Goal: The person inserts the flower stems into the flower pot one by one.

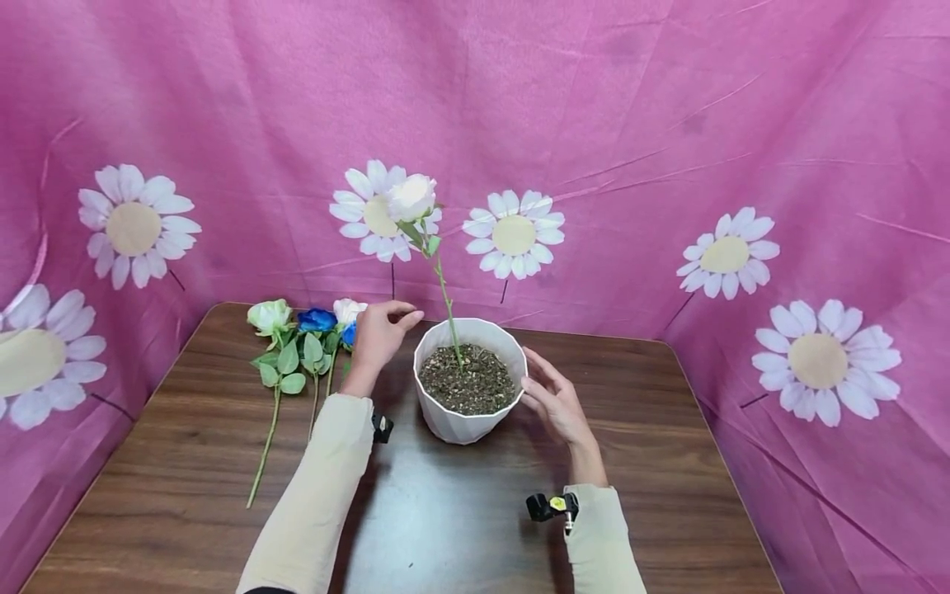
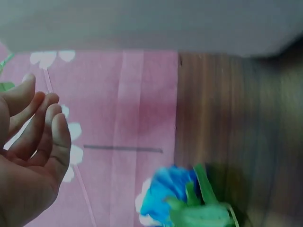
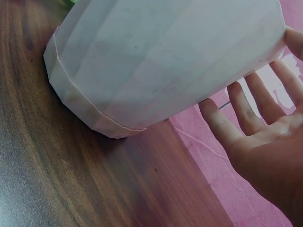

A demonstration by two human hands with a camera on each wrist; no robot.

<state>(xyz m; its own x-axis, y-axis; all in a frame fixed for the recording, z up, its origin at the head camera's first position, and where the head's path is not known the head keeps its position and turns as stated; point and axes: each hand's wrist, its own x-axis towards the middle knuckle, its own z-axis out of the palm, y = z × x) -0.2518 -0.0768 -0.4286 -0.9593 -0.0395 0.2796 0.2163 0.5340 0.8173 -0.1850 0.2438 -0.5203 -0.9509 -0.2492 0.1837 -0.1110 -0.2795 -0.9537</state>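
A white faceted flower pot (image 1: 467,425) filled with dark soil (image 1: 475,388) stands on the table. One white rose (image 1: 412,198) is upright in the soil, its green stem (image 1: 448,301) leaning a little left. My right hand (image 1: 557,404) touches the pot's right side with fairly straight fingertips, as the right wrist view also shows against the pot wall (image 3: 156,56). Left of the pot, my left hand (image 1: 378,342) is in the air, holding nothing; its thumb and fingers are loosely bent and apart in the left wrist view.
Several cut roses lie at the table's back left: a pale green rose (image 1: 270,316), a blue rose (image 1: 317,320) and a pinkish-white rose (image 1: 349,310), partly behind the left hand. A pink cloth (image 1: 616,165) with printed daisies surrounds the wooden table (image 1: 631,445).
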